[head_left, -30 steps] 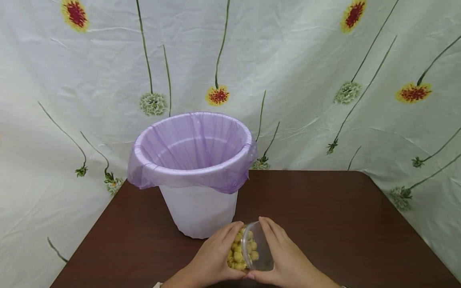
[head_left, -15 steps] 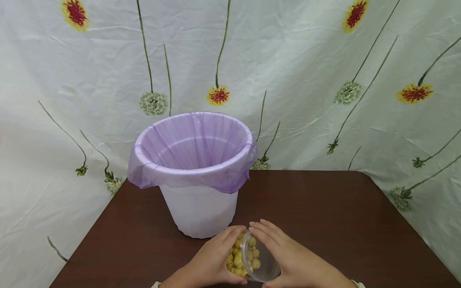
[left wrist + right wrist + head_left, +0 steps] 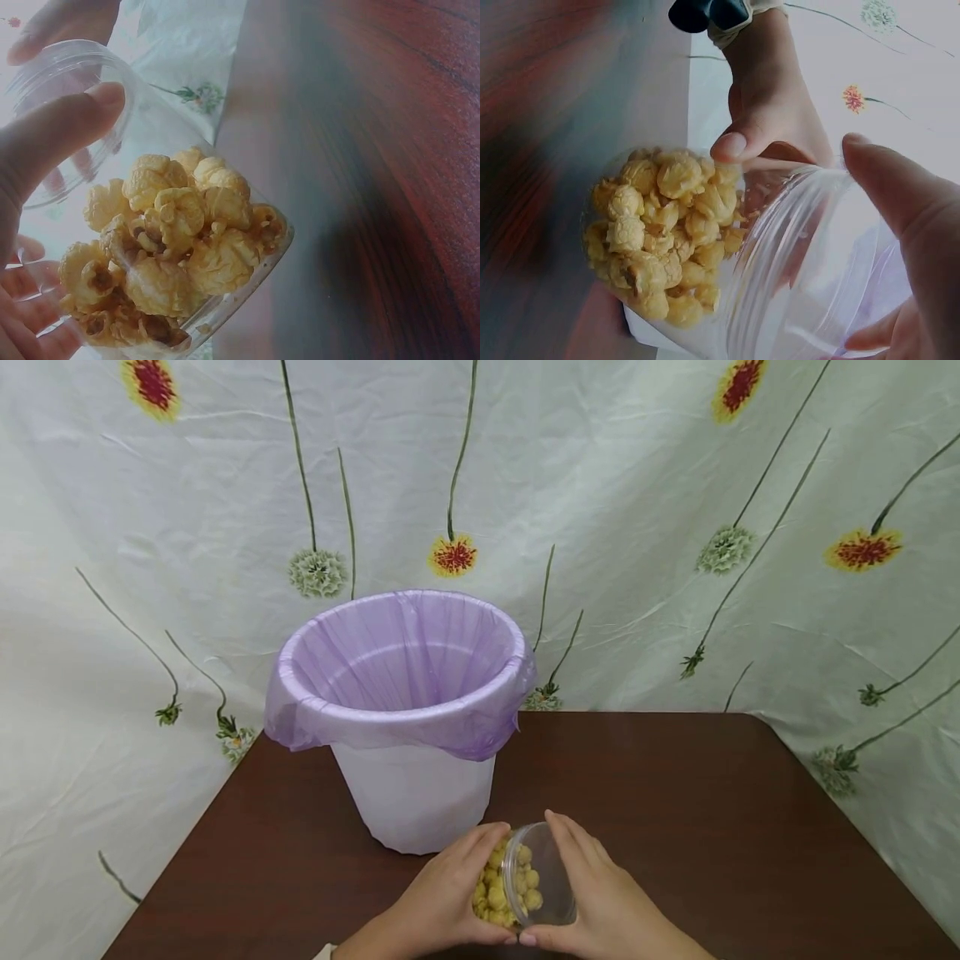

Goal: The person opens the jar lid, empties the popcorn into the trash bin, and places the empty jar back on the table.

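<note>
A clear jar (image 3: 551,877) holding yellow popcorn (image 3: 495,889) is tilted well over at the near side of the worktop (image 3: 645,793), with a hand on either side of it. The left hand (image 3: 442,889) sits at the jar's 9 o'clock, its grip curved round the popcorn-filled part, fingers along the far side and thumb along the near. The right hand (image 3: 607,893) sits at 3 o'clock, its grip curved round the clearer part in the same way. In the head view the two thumb tips lie near each other around 6 o'clock. A ridged clear ring (image 3: 512,877) runs round the jar between the hands; whether the jar touches the worktop I cannot tell. Towards 11 o'clock from the jar stands a white bin (image 3: 420,797), upright, with a purple liner (image 3: 480,739) folded out over its rim. Beyond, at 12 o'clock, hangs a pale cloth (image 3: 622,485) printed with flowers on long stems
</note>
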Demonstrator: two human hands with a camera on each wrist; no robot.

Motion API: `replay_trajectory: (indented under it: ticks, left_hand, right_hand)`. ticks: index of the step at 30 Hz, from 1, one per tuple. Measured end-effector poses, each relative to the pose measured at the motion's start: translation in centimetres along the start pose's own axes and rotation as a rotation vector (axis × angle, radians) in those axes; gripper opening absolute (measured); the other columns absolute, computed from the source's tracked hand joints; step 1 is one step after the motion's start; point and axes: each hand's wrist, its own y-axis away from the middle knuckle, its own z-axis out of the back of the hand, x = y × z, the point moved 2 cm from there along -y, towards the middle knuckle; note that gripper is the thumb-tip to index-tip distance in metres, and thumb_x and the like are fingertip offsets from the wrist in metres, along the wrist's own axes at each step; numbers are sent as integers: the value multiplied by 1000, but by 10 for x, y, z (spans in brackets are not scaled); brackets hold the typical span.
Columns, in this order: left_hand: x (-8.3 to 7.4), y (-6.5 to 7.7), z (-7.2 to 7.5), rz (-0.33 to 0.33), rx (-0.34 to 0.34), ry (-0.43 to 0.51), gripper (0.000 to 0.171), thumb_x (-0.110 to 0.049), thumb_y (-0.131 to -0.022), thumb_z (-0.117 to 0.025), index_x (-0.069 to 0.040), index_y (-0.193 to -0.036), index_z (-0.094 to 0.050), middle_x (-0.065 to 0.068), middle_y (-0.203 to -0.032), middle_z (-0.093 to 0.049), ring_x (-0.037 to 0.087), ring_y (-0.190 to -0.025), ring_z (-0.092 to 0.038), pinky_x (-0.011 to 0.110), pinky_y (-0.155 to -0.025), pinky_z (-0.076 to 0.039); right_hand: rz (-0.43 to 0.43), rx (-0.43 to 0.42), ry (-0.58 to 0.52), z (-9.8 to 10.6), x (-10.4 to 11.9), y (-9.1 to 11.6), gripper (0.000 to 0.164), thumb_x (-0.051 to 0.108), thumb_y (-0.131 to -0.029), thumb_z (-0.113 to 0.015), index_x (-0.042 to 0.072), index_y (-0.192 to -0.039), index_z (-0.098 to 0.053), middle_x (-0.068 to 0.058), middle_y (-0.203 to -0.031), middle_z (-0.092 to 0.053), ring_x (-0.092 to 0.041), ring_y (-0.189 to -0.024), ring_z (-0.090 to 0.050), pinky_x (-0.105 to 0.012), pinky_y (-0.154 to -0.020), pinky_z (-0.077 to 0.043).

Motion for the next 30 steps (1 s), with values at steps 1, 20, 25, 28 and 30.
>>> replay_trajectory:
  ticks: [1,20,25,28,30]
  left_hand:
    - [0,0,0,-2,-1,-1,101,-55,-56,-77,-5,-133,-36,2,-125,-43,17,-108,-49,34,-88,-43]
    - [-2,-1,4,19,45,79,100,-51,-56,-79,-7,-134,-34,2,-127,-42,16,-110,-47,35,-87,-44]
    - [-2,-1,4,52,69,93,100,-49,-56,-80,-7,-134,-35,1,-127,-42,15,-110,-47,35,-87,-44]
    - [-1,0,4,63,78,87,100,-49,-55,-80,-7,-134,-35,2,-126,-42,16,-110,-47,35,-87,-44]
    - [0,1,3,71,78,89,101,-50,-55,-80,-7,-134,-34,2,-126,-42,16,-110,-47,35,-88,-44]
  right_hand:
    - [4,7,12,0,0,0,106,66,-66,-61,9,-144,-16,-13,-140,-26,-28,-122,-33,-47,-82,-45]
    - [442,62,40,20,-7,-7,100,45,-64,-76,11,-142,-22,-2,-144,-19,-20,-128,-21,-40,-89,-42]
    - [488,78,64,25,-4,-6,100,38,-62,-80,12,-141,-25,-1,-144,-20,-24,-130,-19,-45,-91,-40]
    - [469,72,62,31,-5,-5,100,39,-62,-79,13,-141,-24,-1,-145,-20,-24,-130,-19,-46,-91,-40]
    - [439,44,66,35,-8,-6,101,41,-62,-79,13,-141,-24,-1,-145,-20,-23,-130,-21,-46,-90,-40]
